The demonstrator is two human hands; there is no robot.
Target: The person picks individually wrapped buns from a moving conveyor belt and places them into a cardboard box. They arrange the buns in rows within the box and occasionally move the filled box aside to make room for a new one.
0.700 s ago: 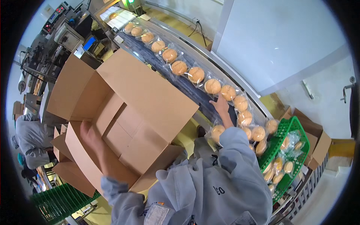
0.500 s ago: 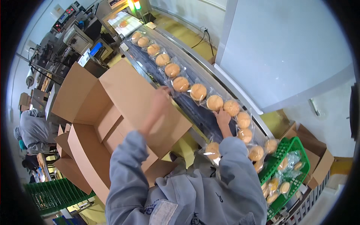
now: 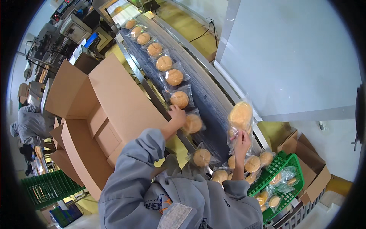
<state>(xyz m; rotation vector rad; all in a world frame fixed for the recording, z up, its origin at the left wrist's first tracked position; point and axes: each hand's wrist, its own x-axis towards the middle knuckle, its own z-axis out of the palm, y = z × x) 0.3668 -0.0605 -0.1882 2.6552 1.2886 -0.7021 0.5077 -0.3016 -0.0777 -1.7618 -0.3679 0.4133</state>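
A row of round buns in clear bags (image 3: 174,77) runs along the dark conveyor (image 3: 213,141). My left hand (image 3: 176,114) reaches over the belt's near side, fingers loosely bent and apart, beside a bagged bun (image 3: 193,123). Pinched in my right hand (image 3: 241,139) is a bagged bun (image 3: 240,114), lifted at the belt's right end, perhaps with another behind it. More bagged buns (image 3: 252,164) lie crowded below that hand. A large open cardboard box (image 3: 126,99) stands left of the belt, its flaps raised.
A green plastic basket (image 3: 297,187) of bagged buns and another cardboard box (image 3: 318,179) stand at lower right. A white panel (image 3: 286,57) borders the far side. Machines (image 3: 72,30), a co-worker in grey (image 3: 28,124) and green racks (image 3: 45,187) are on the left.
My left hand has moved from inside the box out to the belt. My right hand has taken hold of bagged buns and raised them, leaving a gap in the row.
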